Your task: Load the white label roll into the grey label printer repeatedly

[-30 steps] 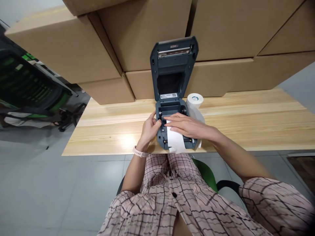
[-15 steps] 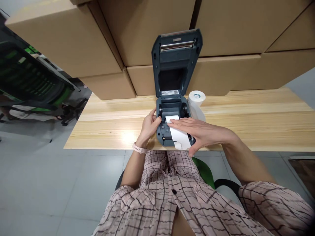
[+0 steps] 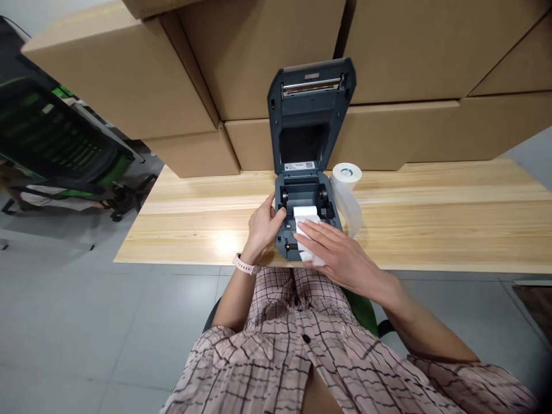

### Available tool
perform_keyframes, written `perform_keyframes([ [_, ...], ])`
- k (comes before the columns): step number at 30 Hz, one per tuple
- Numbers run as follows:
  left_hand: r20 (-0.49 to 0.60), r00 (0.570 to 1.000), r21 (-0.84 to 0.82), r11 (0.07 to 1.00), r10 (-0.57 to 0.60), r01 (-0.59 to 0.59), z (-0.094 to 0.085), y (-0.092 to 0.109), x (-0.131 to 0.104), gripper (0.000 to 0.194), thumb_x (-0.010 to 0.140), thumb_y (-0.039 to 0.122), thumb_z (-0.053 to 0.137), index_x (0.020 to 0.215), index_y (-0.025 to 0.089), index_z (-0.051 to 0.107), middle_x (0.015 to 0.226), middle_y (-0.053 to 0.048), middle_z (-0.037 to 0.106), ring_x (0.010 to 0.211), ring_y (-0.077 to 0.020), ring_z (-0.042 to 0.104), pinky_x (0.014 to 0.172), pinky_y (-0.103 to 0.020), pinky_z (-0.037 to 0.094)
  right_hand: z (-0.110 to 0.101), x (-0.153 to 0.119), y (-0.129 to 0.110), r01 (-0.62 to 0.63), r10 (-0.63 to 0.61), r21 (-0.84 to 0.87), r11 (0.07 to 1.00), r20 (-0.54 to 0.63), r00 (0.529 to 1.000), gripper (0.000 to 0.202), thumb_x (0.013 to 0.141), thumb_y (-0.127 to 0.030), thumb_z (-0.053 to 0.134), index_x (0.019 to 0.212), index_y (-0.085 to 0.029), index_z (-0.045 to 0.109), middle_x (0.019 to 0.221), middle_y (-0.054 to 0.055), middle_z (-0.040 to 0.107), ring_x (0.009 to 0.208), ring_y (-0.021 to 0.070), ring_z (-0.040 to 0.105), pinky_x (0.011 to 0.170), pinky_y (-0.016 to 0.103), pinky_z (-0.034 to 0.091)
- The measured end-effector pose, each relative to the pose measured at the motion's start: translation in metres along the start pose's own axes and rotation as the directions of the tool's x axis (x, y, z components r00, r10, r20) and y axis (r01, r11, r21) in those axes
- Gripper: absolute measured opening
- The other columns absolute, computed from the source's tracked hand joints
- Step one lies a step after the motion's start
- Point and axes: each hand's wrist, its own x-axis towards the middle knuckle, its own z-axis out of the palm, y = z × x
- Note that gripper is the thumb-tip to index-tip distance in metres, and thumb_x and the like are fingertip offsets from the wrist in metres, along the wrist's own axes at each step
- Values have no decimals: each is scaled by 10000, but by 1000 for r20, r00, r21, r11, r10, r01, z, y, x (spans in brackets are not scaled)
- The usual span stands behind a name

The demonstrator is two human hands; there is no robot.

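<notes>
Label printer (image 3: 302,195) at centre of frame, on wooden table (image 3: 431,218), long axis running up the picture, raised lid (image 3: 308,115) toward the top, front toward the bottom. Left hand (image 3: 262,227) closed on its left side, thumb over rim; right hand (image 3: 340,255) flat on paper strip (image 3: 303,220), fingers straight, slightly spread. Paper roll (image 3: 338,173) at printer's right.

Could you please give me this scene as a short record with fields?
Surface: wooden table
Device: label printer, lid raised
Left hand: at the printer's left side, thumb at its edge
Right hand: fingers extended over the white paper strip
Inside printer: small white paper roll, strip running toward the person
Beside printer, right: larger white paper roll, loose end trailing
Behind printer: stacked cardboard boxes
</notes>
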Motion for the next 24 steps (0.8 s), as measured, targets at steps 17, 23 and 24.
perform_keyframes([
  [17,-86,975,-74,975,204,-210,18,-18,15,928,927,510,731,1711,282,288,1864,-153,168,1743,-398,57,1391,-649,64,11,-4,-4,91,-70,71,993,-256,964,393,1112,-218,529,1474,-200,682,1421,116,769,1377,264,714,1098,487,656],
  [23,-69,981,-55,981,180,-184,16,-14,14,888,937,477,727,1702,267,329,1860,-165,172,1737,-409,97,1388,-648,81,5,-1,-10,110,-105,5,994,-274,956,354,1105,-198,542,1417,-146,700,1349,135,802,1312,268,751,1053,457,675],
  [24,-71,981,-55,981,180,-184,15,-12,12,875,946,472,717,1703,269,326,1859,-166,177,1737,-407,103,1387,-650,90,5,-1,-11,111,-108,-7,994,-279,954,342,1104,-198,546,1399,-132,706,1343,140,804,1304,270,755,1046,454,678],
])
